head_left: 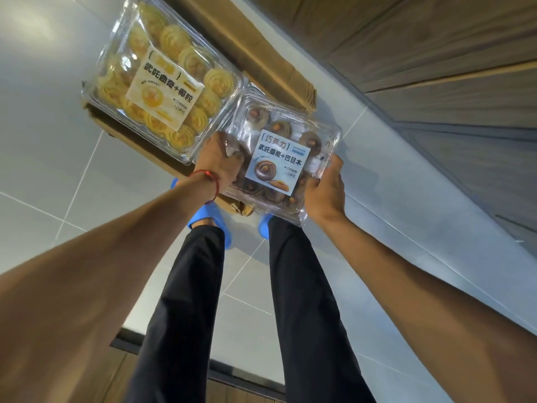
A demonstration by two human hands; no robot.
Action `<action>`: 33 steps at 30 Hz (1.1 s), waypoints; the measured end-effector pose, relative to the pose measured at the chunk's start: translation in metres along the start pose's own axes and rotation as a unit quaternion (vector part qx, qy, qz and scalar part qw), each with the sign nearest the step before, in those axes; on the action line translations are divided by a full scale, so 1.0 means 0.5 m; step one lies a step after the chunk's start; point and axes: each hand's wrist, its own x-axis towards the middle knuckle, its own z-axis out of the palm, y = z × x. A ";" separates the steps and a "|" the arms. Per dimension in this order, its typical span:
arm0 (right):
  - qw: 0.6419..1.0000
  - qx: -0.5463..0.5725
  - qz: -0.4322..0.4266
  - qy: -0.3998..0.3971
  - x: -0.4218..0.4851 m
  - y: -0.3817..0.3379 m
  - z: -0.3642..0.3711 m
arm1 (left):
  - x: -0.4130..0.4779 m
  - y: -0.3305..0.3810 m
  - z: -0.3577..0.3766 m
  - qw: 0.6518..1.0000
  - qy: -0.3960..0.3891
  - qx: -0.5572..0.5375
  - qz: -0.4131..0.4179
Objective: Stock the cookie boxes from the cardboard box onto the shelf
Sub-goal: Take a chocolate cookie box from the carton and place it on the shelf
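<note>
Grey tiled floor fills most of frame. Wood shelf runs down the upper right. My legs in black trousers come up from bottom centre. Cardboard box sits on the floor at upper centre, mostly covered by two clear cookie boxes. Yellow box, upper left, lies over the cardboard box, label up, and its lower corner is just beside my left hand. Chocolate box, centre, is held above my feet, label up, touching the yellow box's right edge. Left hand has fingers curled over the chocolate box's left edge. Right hand grips its lower right edge, thumb on top. Cannot tell if the left hand also holds the yellow box. Blue shoes show under the boxes. Red bracelet on left wrist.
</note>
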 end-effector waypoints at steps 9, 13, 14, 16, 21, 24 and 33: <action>0.999 -0.019 -0.001 -0.037 -0.132 -0.052 -0.113 | -0.169 0.014 -0.071 0.998 0.014 -0.047 -0.045; 0.997 -0.015 -0.045 -0.059 -0.183 -0.086 -0.176 | -0.267 0.009 -0.088 0.989 0.074 -0.103 -0.072; 0.996 -0.015 -0.060 -0.065 -0.198 -0.093 -0.189 | -0.296 0.010 -0.088 0.982 0.095 -0.141 -0.086; 0.993 -0.012 -0.081 -0.083 -0.233 -0.106 -0.213 | -0.353 0.012 -0.084 0.964 0.131 -0.210 -0.102; 0.984 0.007 -0.125 -0.124 -0.326 -0.121 -0.270 | -0.508 0.013 -0.059 0.925 0.195 -0.309 -0.103; 0.978 0.001 -0.160 -0.131 -0.396 -0.129 -0.301 | -0.600 -0.006 -0.039 0.916 0.218 -0.322 -0.104; 0.940 -0.026 -0.262 -0.218 -0.632 -0.121 -0.325 | -0.884 -0.100 -0.014 0.866 0.279 -0.409 -0.075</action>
